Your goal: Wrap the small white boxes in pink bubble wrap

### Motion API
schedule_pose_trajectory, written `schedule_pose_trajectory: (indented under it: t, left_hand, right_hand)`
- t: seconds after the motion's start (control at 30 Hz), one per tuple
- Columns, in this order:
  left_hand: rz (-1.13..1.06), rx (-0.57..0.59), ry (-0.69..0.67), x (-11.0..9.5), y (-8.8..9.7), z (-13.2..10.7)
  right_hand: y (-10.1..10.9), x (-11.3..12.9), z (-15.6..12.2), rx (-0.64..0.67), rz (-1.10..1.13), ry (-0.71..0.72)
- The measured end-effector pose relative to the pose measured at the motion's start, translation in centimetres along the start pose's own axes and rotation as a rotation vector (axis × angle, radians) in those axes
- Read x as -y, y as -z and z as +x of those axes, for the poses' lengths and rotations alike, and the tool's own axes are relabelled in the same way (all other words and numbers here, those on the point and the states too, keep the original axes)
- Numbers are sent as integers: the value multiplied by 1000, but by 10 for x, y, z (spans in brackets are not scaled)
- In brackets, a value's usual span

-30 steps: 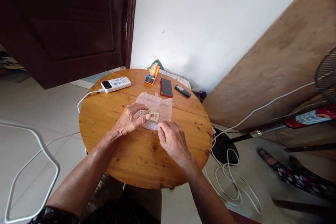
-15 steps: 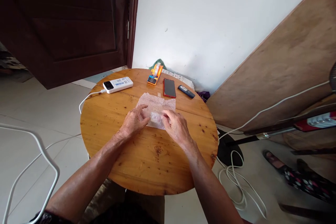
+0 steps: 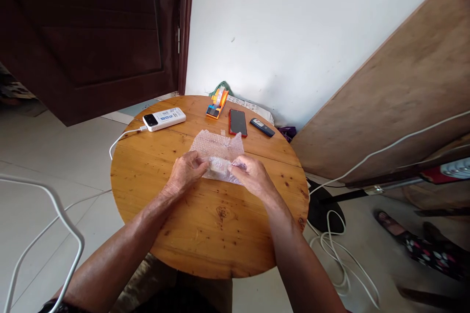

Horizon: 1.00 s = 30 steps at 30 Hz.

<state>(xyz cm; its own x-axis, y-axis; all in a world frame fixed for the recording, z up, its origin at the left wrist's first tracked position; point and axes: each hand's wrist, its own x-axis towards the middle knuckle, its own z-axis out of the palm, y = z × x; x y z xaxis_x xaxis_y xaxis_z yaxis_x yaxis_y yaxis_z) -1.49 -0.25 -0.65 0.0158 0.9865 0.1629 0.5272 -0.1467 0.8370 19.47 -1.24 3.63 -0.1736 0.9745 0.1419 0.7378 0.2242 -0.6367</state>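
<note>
A sheet of clear bubble wrap (image 3: 211, 144) lies on the round wooden table (image 3: 205, 234). Near its front edge is a small pale wrapped bundle (image 3: 219, 166), whose contents I cannot make out. My left hand (image 3: 185, 168) pinches the bubble wrap at the bundle's left side, thumb pointing inward. On the opposite side, my right hand (image 3: 251, 173) has thumb and fingers closed on the wrap beside the bundle. Behind the sheet's right corner rests a red-edged smartphone (image 3: 238, 122).
An orange tape dispenser (image 3: 218, 102) stands at the table's back. A white power bank (image 3: 165, 119) with a cable lies left, a dark handheld device (image 3: 262, 127) right. A dark door (image 3: 110, 34) is behind left. Another person's leg (image 3: 422, 249) shows at the right.
The left fingers have curled in closer to the thumb. The right part of the bubble wrap's back edge has lifted and folded. The right hand has shifted slightly right.
</note>
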Motion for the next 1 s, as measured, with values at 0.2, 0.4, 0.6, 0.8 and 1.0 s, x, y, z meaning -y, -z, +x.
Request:
schedule_pose_trajectory:
  t: [0.2, 0.4, 0.6, 0.8, 1.0]
  left_hand:
    - [-42, 1, 62, 0, 0, 0]
    - [-31, -23, 43, 1, -4, 1]
    - [-11, -33, 8, -3, -1, 1]
    - [-45, -20, -65, 0, -3, 2]
    - [-61, 56, -94, 0, -6, 2]
  right_hand:
    - [-13, -13, 8, 32, 278, -197]
    - [-23, -18, 4, 0, 410, -228]
    - [-21, -14, 1, 28, 521, -192]
    - [-18, -5, -3, 56, 501, -225]
    - [-18, -3, -8, 62, 446, -255]
